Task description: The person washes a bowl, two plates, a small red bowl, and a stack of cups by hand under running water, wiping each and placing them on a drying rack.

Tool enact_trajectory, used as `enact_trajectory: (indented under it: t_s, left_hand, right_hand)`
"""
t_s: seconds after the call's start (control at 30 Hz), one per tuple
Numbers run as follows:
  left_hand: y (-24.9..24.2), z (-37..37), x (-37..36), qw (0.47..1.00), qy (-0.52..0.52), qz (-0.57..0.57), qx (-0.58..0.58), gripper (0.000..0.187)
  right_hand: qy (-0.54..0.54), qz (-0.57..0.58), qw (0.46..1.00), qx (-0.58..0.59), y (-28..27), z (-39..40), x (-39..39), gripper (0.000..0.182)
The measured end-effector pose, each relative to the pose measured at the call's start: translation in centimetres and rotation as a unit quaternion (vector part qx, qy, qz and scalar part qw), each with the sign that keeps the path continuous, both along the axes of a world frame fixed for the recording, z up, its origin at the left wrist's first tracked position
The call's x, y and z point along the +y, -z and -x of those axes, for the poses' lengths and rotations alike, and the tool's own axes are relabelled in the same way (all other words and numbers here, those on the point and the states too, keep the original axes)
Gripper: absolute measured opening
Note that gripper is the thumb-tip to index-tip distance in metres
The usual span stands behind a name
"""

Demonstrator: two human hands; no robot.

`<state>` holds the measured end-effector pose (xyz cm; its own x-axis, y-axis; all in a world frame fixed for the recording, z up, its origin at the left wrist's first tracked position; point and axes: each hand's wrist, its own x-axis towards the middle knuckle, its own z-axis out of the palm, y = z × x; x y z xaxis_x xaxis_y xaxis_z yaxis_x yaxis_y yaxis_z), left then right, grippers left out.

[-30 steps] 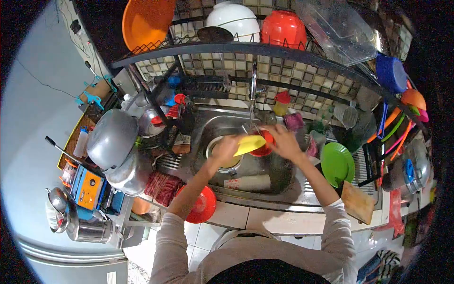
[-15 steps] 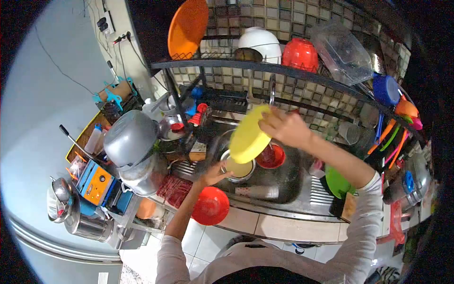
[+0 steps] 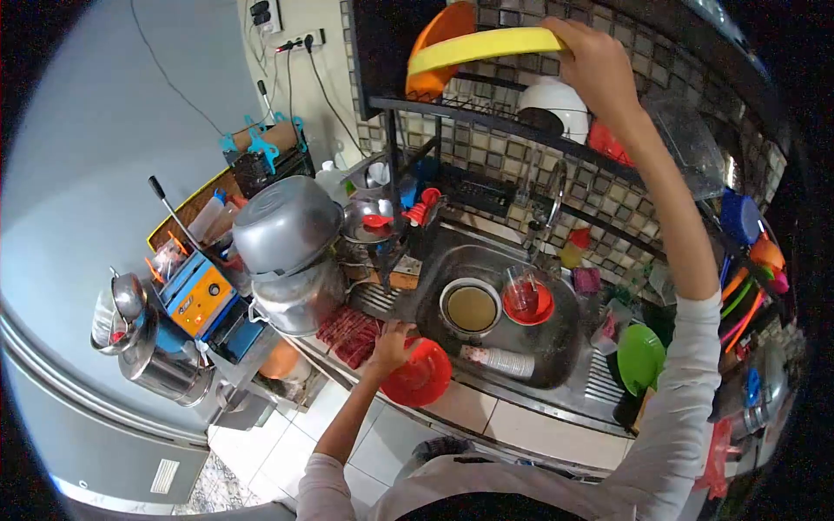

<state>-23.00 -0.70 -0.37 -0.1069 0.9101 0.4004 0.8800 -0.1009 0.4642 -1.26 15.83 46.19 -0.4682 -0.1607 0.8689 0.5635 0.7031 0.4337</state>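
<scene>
Head view: right hand [image 3: 595, 61] raised high, fingers closed on the rim of a yellow plate [image 3: 482, 45], gripping it. Plate held nearly flat at the top shelf of the wire dish rack [image 3: 486, 122], just in front of an orange plate [image 3: 439, 43] standing on edge there. White bowl [image 3: 556, 100] and red bowl [image 3: 608, 139] sit upside down on the same shelf, right of the yellow plate.

Left hand [image 3: 391, 347] low at the front edge of the desk, fingers curled on the rim of a red bowl [image 3: 421, 373] that overhangs that edge; grip looks loose, holding it.

Sink [image 3: 452, 260] set in the desk holds a metal pot [image 3: 470, 308], a red dish with a glass [image 3: 526, 300], and a cup lying on its side [image 3: 499, 360]. Green plate [image 3: 641, 356] on the drainboard at the right side. Grey pots stacked [image 3: 287, 234] at the left end.
</scene>
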Motion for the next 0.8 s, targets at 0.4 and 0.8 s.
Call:
enact_trajectory:
  t_s: [0.4,0.8]
  left_hand:
    - [-0.3,0.0,-4.1,0.987,-0.149,0.041,-0.031,0.046]
    - [-0.6,-0.3,-4.6,0.982,-0.171,0.065,-0.036,0.044]
  right_hand:
    - [0.050,0.137,0.971,-0.188,-2.6,8.5,10.6,0.024]
    - [0.180,0.339,0.909,-0.165,-2.2,13.7,13.1,0.058]
